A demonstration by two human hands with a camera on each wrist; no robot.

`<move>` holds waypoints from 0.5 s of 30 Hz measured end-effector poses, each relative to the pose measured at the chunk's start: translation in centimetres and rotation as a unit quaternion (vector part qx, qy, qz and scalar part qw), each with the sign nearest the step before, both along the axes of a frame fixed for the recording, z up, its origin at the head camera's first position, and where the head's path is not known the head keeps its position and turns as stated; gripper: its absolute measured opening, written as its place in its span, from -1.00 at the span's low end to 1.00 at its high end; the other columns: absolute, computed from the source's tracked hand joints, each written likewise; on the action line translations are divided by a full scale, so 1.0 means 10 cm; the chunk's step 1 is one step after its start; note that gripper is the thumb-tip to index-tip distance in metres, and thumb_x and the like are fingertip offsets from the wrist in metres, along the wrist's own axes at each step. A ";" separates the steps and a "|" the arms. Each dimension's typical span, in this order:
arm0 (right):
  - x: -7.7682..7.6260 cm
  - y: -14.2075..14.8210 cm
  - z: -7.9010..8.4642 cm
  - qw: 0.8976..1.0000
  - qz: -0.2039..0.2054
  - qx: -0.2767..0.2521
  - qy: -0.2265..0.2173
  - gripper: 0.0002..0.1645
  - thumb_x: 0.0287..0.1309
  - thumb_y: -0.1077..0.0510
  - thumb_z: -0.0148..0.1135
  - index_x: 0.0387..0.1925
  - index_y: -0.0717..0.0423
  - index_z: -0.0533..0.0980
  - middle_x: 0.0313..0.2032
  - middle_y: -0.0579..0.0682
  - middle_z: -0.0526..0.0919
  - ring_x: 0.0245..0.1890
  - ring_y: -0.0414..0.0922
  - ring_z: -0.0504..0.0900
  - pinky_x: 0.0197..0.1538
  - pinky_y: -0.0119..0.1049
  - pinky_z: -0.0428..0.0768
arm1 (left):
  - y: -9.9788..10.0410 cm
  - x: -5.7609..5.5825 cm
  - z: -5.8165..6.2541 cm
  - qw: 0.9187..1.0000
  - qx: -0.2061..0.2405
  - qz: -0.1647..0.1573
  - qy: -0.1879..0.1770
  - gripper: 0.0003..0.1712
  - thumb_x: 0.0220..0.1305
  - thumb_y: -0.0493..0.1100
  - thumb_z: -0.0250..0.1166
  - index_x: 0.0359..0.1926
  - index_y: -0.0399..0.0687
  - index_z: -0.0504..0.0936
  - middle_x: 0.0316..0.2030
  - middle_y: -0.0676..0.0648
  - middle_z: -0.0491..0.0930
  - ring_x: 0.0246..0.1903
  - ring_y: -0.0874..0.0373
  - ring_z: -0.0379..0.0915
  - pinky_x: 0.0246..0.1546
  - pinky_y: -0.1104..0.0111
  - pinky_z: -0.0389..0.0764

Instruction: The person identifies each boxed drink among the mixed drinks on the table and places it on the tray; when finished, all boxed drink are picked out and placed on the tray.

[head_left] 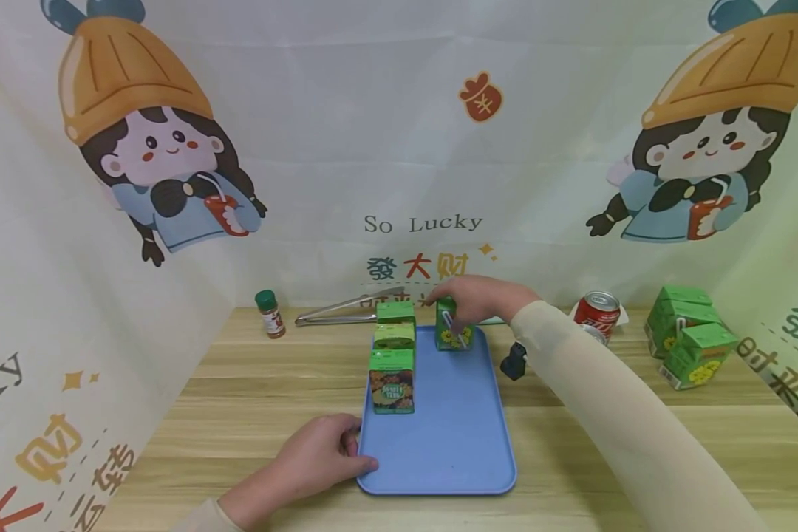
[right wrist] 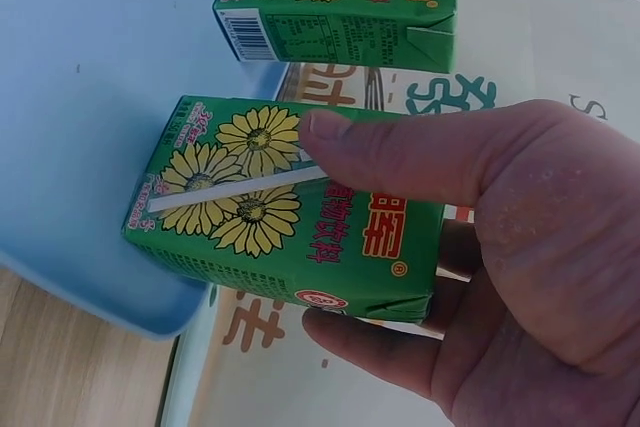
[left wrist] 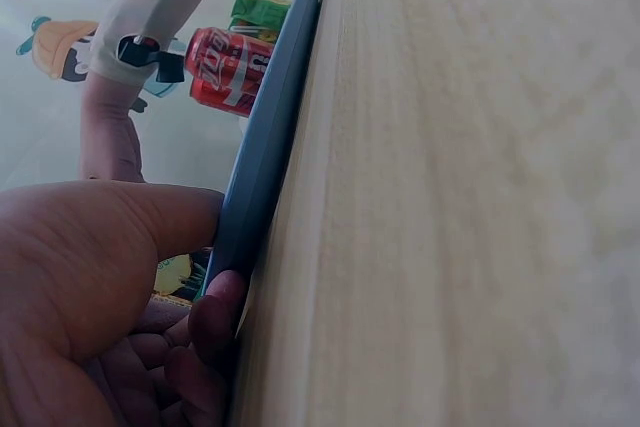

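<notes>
My right hand (head_left: 482, 295) grips a green drink carton (head_left: 447, 341) at the far right corner of a blue tray (head_left: 448, 436). In the right wrist view, the thumb lies across the carton's flower-printed face (right wrist: 255, 172), beside a wrapped straw (right wrist: 235, 187). My left hand (head_left: 319, 458) pinches the tray's left rim near its front corner, thumb on top and fingertips at the underside in the left wrist view. A row of drink cartons lines the tray's left side: a green one with a brown picture (head_left: 392, 391) in front, then a light green one (head_left: 394, 336), then another green carton (head_left: 395, 310).
Metal tongs (head_left: 335, 319) lie behind the tray by the back wall. A green-capped seasoning jar (head_left: 270, 316) stands back left. At right are a red can (head_left: 597, 312), a second can (head_left: 595, 334) partly behind the sleeve, and several green cartons (head_left: 698, 351) near the side wall.
</notes>
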State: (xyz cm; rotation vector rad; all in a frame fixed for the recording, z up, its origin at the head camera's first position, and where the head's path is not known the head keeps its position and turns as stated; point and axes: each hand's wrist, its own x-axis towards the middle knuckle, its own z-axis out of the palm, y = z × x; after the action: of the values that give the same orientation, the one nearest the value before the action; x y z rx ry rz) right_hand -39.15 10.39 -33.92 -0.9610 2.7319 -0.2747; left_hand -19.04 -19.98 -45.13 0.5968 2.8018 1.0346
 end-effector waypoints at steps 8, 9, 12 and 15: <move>0.01 0.00 0.00 1.000 0.000 -0.017 -0.009 0.04 0.20 0.17 0.70 0.65 -0.08 0.41 0.60 0.04 0.45 0.60 0.17 0.40 0.54 0.18 0.42 | -0.01 0.00 -0.01 1.000 0.003 -0.001 -0.005 -0.60 0.23 0.05 0.70 -0.18 -0.03 0.69 -0.52 0.18 0.54 -0.56 0.32 0.39 -0.51 0.37 0.41; 0.01 0.00 0.00 1.000 -0.002 -0.017 -0.008 0.07 0.20 0.15 0.71 0.66 -0.09 0.39 0.62 0.06 0.42 0.61 0.19 0.37 0.55 0.19 0.40 | -0.01 0.00 -0.01 1.000 0.003 -0.001 -0.005 -0.60 0.23 0.05 0.70 -0.18 -0.03 0.69 -0.52 0.18 0.53 -0.56 0.32 0.39 -0.51 0.37 0.41; 0.01 0.01 0.00 1.000 -0.009 -0.015 -0.003 0.13 0.20 0.08 0.73 0.70 -0.13 0.34 0.69 0.11 0.27 0.66 0.24 0.26 0.57 0.24 0.34 | -0.01 -0.01 0.00 1.000 0.004 -0.001 -0.006 -0.60 0.23 0.05 0.70 -0.18 -0.03 0.69 -0.52 0.18 0.54 -0.56 0.32 0.39 -0.50 0.37 0.41; 0.03 0.02 0.00 1.000 -0.015 -0.016 -0.002 0.18 0.19 0.01 0.74 0.73 -0.19 0.29 0.75 0.12 0.11 0.71 0.27 0.14 0.59 0.29 0.30 | -0.01 0.00 0.00 1.000 0.005 0.000 -0.008 -0.60 0.23 0.05 0.70 -0.17 -0.04 0.69 -0.52 0.17 0.54 -0.55 0.32 0.39 -0.50 0.37 0.41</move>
State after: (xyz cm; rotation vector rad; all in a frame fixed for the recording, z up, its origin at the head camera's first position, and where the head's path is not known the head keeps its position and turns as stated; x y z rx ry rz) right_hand -38.89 10.54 -33.95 -0.9268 2.7491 -0.3267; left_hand -19.09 -20.12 -45.12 0.5873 2.7852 1.0496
